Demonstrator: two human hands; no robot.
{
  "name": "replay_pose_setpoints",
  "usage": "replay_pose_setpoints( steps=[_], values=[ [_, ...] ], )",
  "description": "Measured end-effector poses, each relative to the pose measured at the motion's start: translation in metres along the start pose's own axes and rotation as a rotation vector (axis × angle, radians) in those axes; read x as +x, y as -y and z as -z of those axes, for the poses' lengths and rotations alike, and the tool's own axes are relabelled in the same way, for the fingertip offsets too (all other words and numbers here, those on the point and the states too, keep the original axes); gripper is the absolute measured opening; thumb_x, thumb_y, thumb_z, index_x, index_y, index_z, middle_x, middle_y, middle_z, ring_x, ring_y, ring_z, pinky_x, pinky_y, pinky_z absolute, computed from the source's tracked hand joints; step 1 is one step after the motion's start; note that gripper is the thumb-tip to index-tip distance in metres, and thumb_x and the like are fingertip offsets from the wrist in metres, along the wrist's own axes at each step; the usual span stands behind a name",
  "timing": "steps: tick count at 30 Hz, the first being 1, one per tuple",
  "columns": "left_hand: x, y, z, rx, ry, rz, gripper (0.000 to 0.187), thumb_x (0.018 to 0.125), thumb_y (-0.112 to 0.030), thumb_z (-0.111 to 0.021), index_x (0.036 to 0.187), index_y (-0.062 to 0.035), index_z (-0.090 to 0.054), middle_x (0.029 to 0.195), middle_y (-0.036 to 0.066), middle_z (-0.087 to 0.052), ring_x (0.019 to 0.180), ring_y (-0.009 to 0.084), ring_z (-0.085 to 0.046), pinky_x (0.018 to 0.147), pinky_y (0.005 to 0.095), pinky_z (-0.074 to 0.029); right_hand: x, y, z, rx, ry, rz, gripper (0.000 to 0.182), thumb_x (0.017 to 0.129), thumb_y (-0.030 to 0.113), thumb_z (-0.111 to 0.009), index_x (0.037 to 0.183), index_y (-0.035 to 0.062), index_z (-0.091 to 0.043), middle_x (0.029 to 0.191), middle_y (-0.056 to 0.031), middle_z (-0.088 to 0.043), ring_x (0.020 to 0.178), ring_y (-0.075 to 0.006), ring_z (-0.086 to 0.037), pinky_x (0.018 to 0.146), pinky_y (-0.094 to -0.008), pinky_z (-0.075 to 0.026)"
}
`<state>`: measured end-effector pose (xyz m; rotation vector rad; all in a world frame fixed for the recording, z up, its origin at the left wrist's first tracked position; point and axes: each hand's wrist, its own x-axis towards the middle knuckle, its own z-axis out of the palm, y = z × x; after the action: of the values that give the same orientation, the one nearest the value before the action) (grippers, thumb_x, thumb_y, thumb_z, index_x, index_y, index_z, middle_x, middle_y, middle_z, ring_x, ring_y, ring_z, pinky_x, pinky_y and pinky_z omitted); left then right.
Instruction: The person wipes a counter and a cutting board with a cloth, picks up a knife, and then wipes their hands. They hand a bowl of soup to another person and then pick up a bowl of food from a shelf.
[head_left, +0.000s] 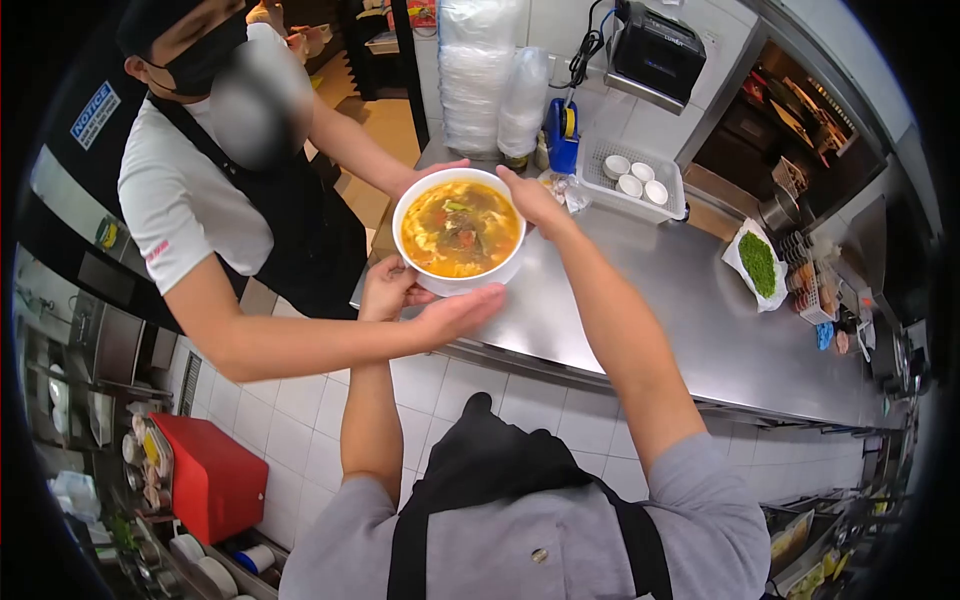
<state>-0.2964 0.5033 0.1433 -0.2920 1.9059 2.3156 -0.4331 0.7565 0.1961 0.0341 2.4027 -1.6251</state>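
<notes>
A white bowl (455,279) filled with orange-yellow soup (460,230) is held up over the counter's near left edge, with a white plate (492,283) under it. My left hand (385,290) grips the lower left side, at the bowl and plate edges. On the upper right, my right hand (533,203) has its thumb at the rim; its other fingers are partly hidden. A co-worker's hand (465,318) lies open along the plate's lower edge, forearm crossing over mine. Their other hand (425,178) is at the bowl's far upper-left side.
Along the steel counter (640,290) stand stacked plastic containers (480,80), a blue tape dispenser (564,135), a basket (600,165) with several white cups, and chopped greens (757,264) on white paper. A co-worker (220,180) stands at left; a red bin (210,475) is lower left.
</notes>
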Motion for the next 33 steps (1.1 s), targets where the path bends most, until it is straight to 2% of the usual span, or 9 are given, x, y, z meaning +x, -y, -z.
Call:
replay_pose_setpoints(
  steps=[9, 14, 16, 18, 20, 23, 25, 27, 33],
  values=[
    [0.103, 0.034, 0.105, -0.047, 0.161, -0.014, 0.04, 0.095, -0.017, -0.058, 0.128, -0.0005, -0.042, 0.111, 0.007, -0.061, 0.096, 0.0093, -0.062, 0.074, 0.0211, -0.053, 0.047, 0.021, -0.053, 0.137, -0.091, 0.02, 0.073, 0.094, 0.061, -0.043, 0.084, -0.0071, -0.069, 0.077, -0.0198, -0.067, 0.057, -0.0278, -0.065, 0.045, -0.0409, -0.048],
    [0.203, 0.03, 0.14, -0.193, 0.496, 0.187, 0.055, 0.097, -0.022, -0.054, 0.145, -0.0051, -0.033, 0.131, 0.003, -0.056, 0.115, 0.0054, -0.057, 0.083, 0.0176, -0.05, 0.066, 0.027, -0.085, 0.147, -0.334, 0.209, 0.071, 0.095, 0.061, -0.041, 0.094, -0.0032, -0.072, 0.091, -0.0244, -0.07, 0.092, -0.0363, -0.068, 0.082, -0.0438, -0.051],
    [0.155, -0.045, 0.084, -0.35, 0.26, 0.225, 0.07, 0.096, -0.045, -0.051, 0.146, 0.0001, -0.029, 0.126, 0.005, -0.056, 0.11, 0.013, -0.06, 0.083, 0.0219, -0.051, 0.056, 0.032, -0.087, 0.125, -0.326, 0.297, 0.071, 0.095, 0.061, -0.038, 0.093, -0.0005, -0.072, 0.092, -0.0262, -0.069, 0.096, -0.0414, -0.066, 0.085, -0.046, -0.049],
    [0.191, -0.069, 0.076, -0.496, 0.606, 0.491, 0.069, 0.098, -0.045, -0.046, 0.145, 0.0031, -0.03, 0.128, 0.008, -0.056, 0.111, 0.0181, -0.059, 0.088, 0.0251, -0.05, 0.046, 0.022, -0.089, 0.024, -0.364, 0.279, 0.074, 0.096, 0.063, -0.035, 0.091, -0.0015, -0.071, 0.091, -0.0286, -0.067, 0.093, -0.0443, -0.064, 0.084, -0.0476, -0.048],
    [0.27, -0.076, 0.09, -0.347, 1.21, 0.367, 0.063, 0.099, -0.04, -0.044, 0.147, -0.0034, -0.028, 0.137, 0.011, -0.05, 0.126, 0.0179, -0.049, 0.102, 0.0267, -0.043, 0.033, -0.001, -0.086, 0.018, -0.322, 0.264, 0.077, 0.096, 0.066, -0.033, 0.098, -0.0023, -0.069, 0.094, -0.0314, -0.065, 0.094, -0.0452, -0.063, 0.083, -0.0478, -0.048],
    [0.288, 0.006, 0.171, -0.619, -0.095, -0.215, 0.051, 0.099, -0.029, -0.04, 0.142, -0.0018, -0.035, 0.134, 0.017, -0.052, 0.119, 0.0221, -0.056, 0.102, 0.0326, -0.046, -0.019, -0.045, -0.079, 0.114, -0.403, 0.288, 0.069, 0.098, 0.061, -0.038, 0.092, -0.0022, -0.067, 0.082, -0.0223, -0.068, 0.08, -0.0351, -0.067, 0.075, -0.0429, -0.05],
    [0.263, 0.021, 0.122, -0.486, -0.344, -0.226, 0.042, 0.097, -0.026, -0.047, 0.128, 0.0018, -0.048, 0.118, 0.016, -0.06, 0.11, 0.028, -0.06, 0.089, 0.0325, -0.052, -0.07, -0.072, -0.077, 0.32, -0.416, 0.151, 0.06, 0.1, 0.051, -0.043, 0.076, -0.0005, -0.062, 0.067, -0.0126, -0.063, 0.061, -0.0211, -0.062, 0.062, -0.0365, -0.051],
    [0.216, 0.039, 0.064, -0.527, -0.265, -0.269, 0.024, 0.094, -0.019, -0.054, 0.109, -0.0028, -0.063, 0.086, 0.006, -0.057, 0.076, 0.0185, -0.055, 0.065, 0.0308, -0.046, -0.114, -0.116, -0.084, 0.592, -0.51, 0.226, 0.054, 0.1, 0.048, -0.047, 0.077, 0.0017, -0.062, 0.065, -0.0055, -0.063, 0.056, -0.0116, -0.058, 0.055, -0.0291, -0.049],
    [-0.017, 0.107, -0.127, -0.002, 0.284, -0.396, 0.028, 0.102, -0.021, -0.044, 0.11, 0.0005, -0.06, 0.062, 0.001, -0.05, 0.05, 0.0087, -0.04, 0.044, 0.0207, -0.032, -0.292, -0.191, -0.109, 0.419, -0.704, -0.248, 0.054, 0.099, 0.051, -0.045, 0.088, 0.0021, -0.066, 0.071, -0.007, -0.065, 0.065, -0.0174, -0.064, 0.061, -0.0343, -0.051]
  ],
)
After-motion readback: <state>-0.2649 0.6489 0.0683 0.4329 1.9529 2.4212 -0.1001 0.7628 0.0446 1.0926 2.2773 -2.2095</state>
